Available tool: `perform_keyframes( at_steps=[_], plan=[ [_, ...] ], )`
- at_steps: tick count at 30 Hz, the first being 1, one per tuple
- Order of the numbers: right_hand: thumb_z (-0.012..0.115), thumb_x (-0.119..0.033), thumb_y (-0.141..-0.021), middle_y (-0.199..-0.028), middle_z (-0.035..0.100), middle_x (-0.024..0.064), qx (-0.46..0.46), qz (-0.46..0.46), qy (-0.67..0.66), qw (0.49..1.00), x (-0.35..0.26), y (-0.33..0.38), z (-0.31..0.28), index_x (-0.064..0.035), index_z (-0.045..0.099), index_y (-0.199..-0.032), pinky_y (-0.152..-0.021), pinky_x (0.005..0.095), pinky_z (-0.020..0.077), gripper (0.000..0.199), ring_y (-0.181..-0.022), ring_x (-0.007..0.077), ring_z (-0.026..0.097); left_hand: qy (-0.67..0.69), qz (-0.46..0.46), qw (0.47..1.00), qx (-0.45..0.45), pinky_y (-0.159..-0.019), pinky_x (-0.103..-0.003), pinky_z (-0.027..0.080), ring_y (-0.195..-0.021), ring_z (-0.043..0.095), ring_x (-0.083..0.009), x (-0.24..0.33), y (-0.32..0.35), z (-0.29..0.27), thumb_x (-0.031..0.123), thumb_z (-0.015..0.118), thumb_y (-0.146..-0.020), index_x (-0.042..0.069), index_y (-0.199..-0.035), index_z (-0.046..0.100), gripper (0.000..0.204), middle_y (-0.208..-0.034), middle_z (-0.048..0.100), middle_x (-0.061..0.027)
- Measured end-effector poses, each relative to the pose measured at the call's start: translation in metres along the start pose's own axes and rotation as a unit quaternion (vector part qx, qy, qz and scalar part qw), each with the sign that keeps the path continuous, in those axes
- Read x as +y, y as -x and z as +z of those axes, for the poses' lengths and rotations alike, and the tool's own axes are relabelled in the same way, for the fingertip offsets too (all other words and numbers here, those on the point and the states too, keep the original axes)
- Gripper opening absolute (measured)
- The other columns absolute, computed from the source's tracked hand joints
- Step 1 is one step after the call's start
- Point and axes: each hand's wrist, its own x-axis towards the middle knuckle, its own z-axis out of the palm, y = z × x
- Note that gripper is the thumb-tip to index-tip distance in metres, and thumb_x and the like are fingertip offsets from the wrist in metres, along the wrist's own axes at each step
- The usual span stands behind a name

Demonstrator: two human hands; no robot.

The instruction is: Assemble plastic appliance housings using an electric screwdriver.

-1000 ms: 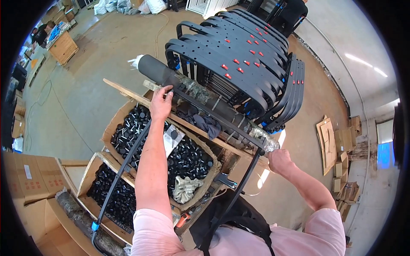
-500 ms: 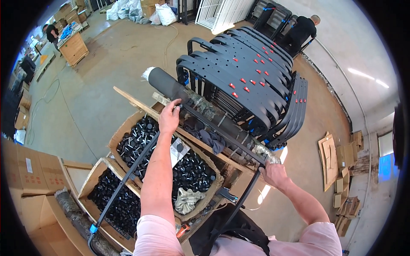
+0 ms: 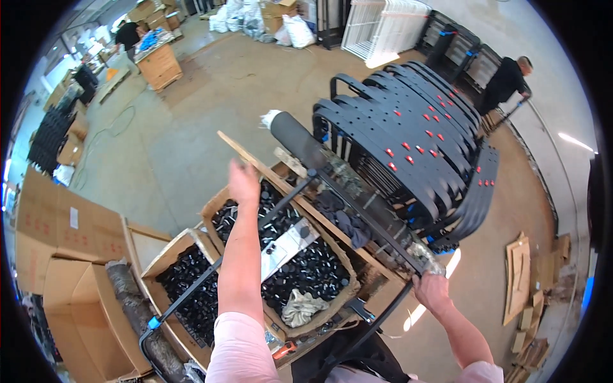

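Black frame [image 3: 284, 202], one, extends along one beam [image 3: 297, 137]; right hand [image 3: 432, 290] grasps its corner at the beam's right end. Left hand [image 3: 244, 182]: blurred, grip indeterminable. Two cartons [image 3: 348, 293] stand nearer; workshop floor [image 3: 191, 115] beyond.

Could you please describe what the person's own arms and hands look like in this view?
Both arms wear pale pink short sleeves, leaving the forearms bare. The left hand and right hand wear no gloves, and no watch or band shows on either wrist. The left hand is blurred, so finer details cannot be made out.
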Motion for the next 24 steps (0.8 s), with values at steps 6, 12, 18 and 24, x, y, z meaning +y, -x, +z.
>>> perform_keyframes(
  at_steps=[6,12,18,24],
  plan=[
    [0.057,-0.04,-0.102,-0.07,0.071,0.0217,-0.015,0.004,0.012,1.0,-0.003,-0.002,-0.002,0.0072,0.07,-0.097,-0.062,0.0464,0.0593,0.049,-0.066,0.037,0.073,-0.081,0.274,0.958,-0.012,-0.095,-0.05,0.053,-0.109,0.066,-0.0391,0.036,0.028,0.018,0.044,0.079,-0.088,0.001,-0.14,0.055,0.071,-0.118,0.068,-0.02],
    [0.058,-0.04,-0.101,-0.07,0.071,0.0219,0.004,-0.023,0.04,0.999,0.009,-0.003,0.008,0.0079,0.07,-0.098,-0.061,0.0468,0.0591,0.049,-0.066,0.0372,0.073,-0.152,0.352,0.922,-0.051,-0.098,-0.048,0.051,-0.116,0.064,-0.0355,0.063,0.056,0.023,0.044,0.087,-0.077,0.006,-0.137,0.057,0.077,-0.126,0.065,-0.0168],
    [0.059,-0.039,-0.1,-0.069,0.071,0.0216,0.0,-0.021,0.019,1.0,0.004,-0.004,0.01,0.0086,0.07,-0.098,-0.06,0.0469,0.0584,0.049,-0.064,0.0378,0.073,-0.224,0.23,0.947,0.031,-0.088,-0.048,0.055,-0.102,0.068,-0.0363,-0.001,-0.005,-0.015,0.039,0.081,-0.087,0.0,-0.127,0.06,0.059,-0.11,0.069,-0.0197],
    [0.059,-0.039,-0.1,-0.069,0.071,0.0226,-0.005,-0.015,0.0,1.0,0.002,-0.005,0.003,0.0093,0.07,-0.098,-0.062,0.0476,0.0589,0.05,-0.065,0.0387,0.073,-0.142,0.378,0.91,-0.09,-0.097,-0.048,0.052,-0.112,0.066,-0.037,0.082,0.074,0.029,0.061,0.08,-0.081,0.002,-0.141,0.055,0.088,-0.125,0.065,-0.0196]
  ],
)
